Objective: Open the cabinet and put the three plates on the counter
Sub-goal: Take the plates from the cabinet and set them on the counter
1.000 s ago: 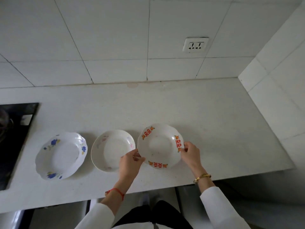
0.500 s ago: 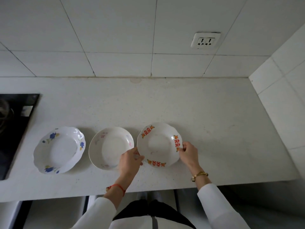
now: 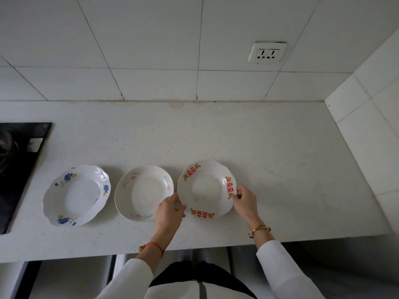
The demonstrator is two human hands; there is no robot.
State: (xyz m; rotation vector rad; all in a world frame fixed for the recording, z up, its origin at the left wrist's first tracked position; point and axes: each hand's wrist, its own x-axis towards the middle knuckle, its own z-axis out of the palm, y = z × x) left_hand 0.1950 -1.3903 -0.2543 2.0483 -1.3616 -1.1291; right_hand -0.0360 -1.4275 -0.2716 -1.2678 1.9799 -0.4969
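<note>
Red-patterned plate (image 3: 206, 188) seemingly lowered onto counter (image 3: 269, 160).

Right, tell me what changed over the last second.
Very little. Both hands, left hand and right hand, keep hold of the red-patterned plate, which looks settled flatter on the counter. The blue-flowered plate and the pink-flowered plate stayed put; only the camera shifted.

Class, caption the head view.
Both hands, left and right, hold the red-patterned plate beside two others on the counter.
</note>
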